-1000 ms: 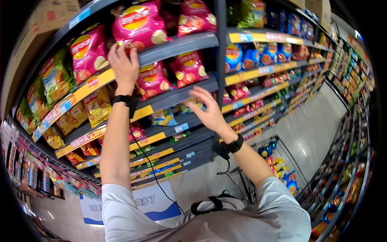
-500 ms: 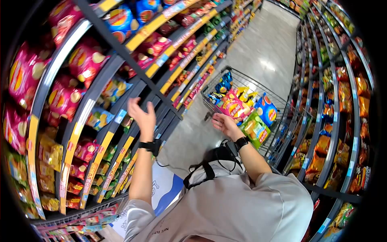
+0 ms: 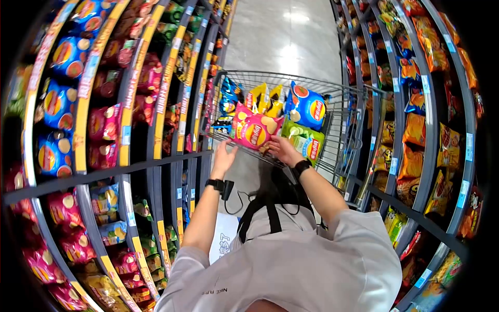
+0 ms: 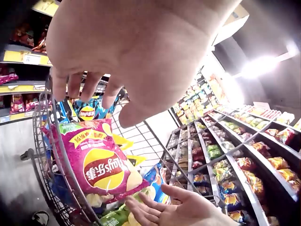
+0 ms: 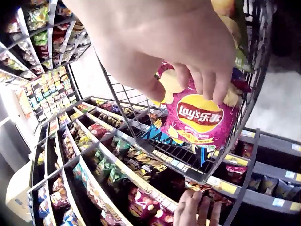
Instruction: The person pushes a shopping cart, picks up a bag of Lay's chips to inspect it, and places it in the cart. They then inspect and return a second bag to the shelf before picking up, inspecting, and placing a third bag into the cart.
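Note:
A pink Lay's chip bag (image 3: 252, 129) lies in a wire shopping cart (image 3: 332, 81), its logo facing up. My left hand (image 3: 223, 158) hovers at the cart's near left rim, fingers loosely extended and holding nothing. Close by the pink bag's lower right corner is my right hand (image 3: 285, 151), its fingers spread and slightly bent. In the right wrist view the fingers (image 5: 207, 84) overlap the bag's edge. Right of the pink bag lie a green chip bag (image 3: 301, 136) and a blue chip bag (image 3: 304, 106); behind it are yellow bags (image 3: 257, 98) and a dark blue bag (image 3: 230, 96).
Shelves of chip bags (image 3: 57, 104) line the left side, with a dark upright rail (image 3: 125, 169) between bays. More snack shelves (image 3: 416, 130) run along the right, close to the cart's side. The grey aisle floor (image 3: 280, 36) stretches ahead.
The view has swung right from the chip shelf to the cart. My left hand has left the upper shelf, and both hands have come down to the cart's near side.

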{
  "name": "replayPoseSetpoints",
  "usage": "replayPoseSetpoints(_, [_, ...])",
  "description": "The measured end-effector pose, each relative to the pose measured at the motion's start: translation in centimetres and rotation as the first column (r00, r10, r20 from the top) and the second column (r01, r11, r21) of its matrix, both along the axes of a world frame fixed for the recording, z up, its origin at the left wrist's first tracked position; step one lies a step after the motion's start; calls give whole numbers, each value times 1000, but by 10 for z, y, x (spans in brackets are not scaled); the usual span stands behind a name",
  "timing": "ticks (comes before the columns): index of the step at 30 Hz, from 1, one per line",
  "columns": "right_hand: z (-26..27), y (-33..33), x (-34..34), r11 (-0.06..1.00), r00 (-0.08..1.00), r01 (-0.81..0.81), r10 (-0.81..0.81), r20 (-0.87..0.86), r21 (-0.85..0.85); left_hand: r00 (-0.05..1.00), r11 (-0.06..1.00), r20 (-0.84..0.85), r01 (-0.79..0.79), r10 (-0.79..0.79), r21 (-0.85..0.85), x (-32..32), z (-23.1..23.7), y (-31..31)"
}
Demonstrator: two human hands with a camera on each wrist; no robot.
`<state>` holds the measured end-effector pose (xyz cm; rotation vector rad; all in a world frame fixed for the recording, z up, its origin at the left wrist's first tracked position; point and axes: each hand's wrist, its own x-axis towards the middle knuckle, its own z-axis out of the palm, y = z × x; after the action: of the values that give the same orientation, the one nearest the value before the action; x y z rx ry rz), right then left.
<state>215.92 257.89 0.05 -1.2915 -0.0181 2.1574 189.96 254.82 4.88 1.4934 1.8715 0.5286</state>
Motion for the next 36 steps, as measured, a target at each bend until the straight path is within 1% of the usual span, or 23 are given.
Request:
replayPoseSetpoints(2, [-69, -2, 2, 992, 990, -108, 101, 99, 64, 999, 1000, -52, -14, 14, -5, 15, -8, 21])
replayPoseSetpoints(3, [-69, -3, -6, 999, 972, -45, 40, 231, 17, 998, 998, -62, -30, 26, -58, 17, -21, 30])
replayPoseSetpoints(4, [-65, 0, -11, 998, 966, -63, 65, 250, -15, 996, 993, -75, -46, 38, -105, 16, -35, 42])
replayPoseSetpoints(7, [-46, 8, -9, 988, 979, -140, 147, 144, -60, 989, 953, 79, -99, 126, -288, 8, -73, 70])
replayPoseSetpoints(8, [-51, 9, -11, 988, 970, -151, 153, 188, -25, 971, 928, 162, -106, 174, -357, 2, -91, 76])
replayPoseSetpoints(10, [-51, 10, -25, 993, 971, -122, 119, 210, 3, 941, 864, 148, -208, 305, -458, 12, -82, 90])
replayPoseSetpoints(11, [-45, 14, -27, 992, 966, -124, 113, 234, 35, 972, 864, 117, -123, 205, -489, -9, -124, 98])
replayPoseSetpoints(13, [-56, 16, -29, 987, 952, -119, 81, 294, 111, 954, 861, 147, -162, 262, -483, -5, -135, 105])
replayPoseSetpoints(14, [-61, 15, -31, 992, 924, -106, 74, 374, 65, 937, 847, 180, -173, 298, -503, -5, -139, 105])
replayPoseSetpoints(15, [-79, 13, -32, 990, 929, -104, 61, 366, 99, 927, 811, 217, -134, 306, -570, 4, -119, 107])
replayPoseSetpoints(16, [-95, 10, -34, 985, 935, -104, 49, 352, 137, 915, 847, 290, -95, 282, -522, 3, -117, 105])
replayPoseSetpoints(18, [-59, 17, -30, 981, 934, -162, 118, 338, 104, 897, 848, 321, -100, 303, -521, 19, -74, 107])
replayPoseSetpoints(19, [-50, 16, -31, 977, 933, -103, 30, 360, 188, 879, 799, 300, -136, 370, -586, 19, -71, 109])
replayPoseSetpoints(20, [-41, 15, -29, 962, 927, -48, -57, 371, 268, 861, 823, 340, -146, 379, -549, 21, -67, 102])
replayPoseSetpoints(21, [-16, 21, -17, 971, 950, -103, 32, 310, 214, 865, 851, 366, -123, 344, -510, 19, -59, 96])
replayPoseSetpoints(24, [7, 29, 3, 967, 958, -91, 20, 287, 236, 831, 913, 470, -106, 299, -393, 18, -26, 85])
replayPoseSetpoints(27, [39, 45, 14, 943, 990, -32, -16, 142, 331, 801, 879, 491, -88, 342, -468, 12, 15, 65])
replayPoseSetpoints(30, [77, 66, 12, 797, 948, -246, 78, 309, 552, 840, 917, 431, -175, 329, -359, -10, 28, 40])
replayPoseSetpoints(32, [105, 76, -3, 659, 889, -400, 109, 444, 637, 944, 969, 230, -246, 238, 8, -21, 58, 26])
replayPoseSetpoints(33, [119, 79, -15, 567, 849, -485, 124, 513, 666, 935, 959, 236, -280, 264, 35, -30, 77, 23])
replayPoseSetpoints(34, [140, 80, -28, 468, 805, -565, 130, 579, 680, 985, 948, 63, -174, 163, 268, -39, 100, 18])
replayPoseSetpoints(35, [164, 81, -40, 290, 676, -721, 95, 731, 629, 985, 889, -139, -31, 105, 457, -47, 123, 10])
replayPoseSetpoints(36, [198, 77, -57, 204, 600, -796, 136, 789, 570, 995, 916, -53, -57, 84, 396, -57, 151, 2])
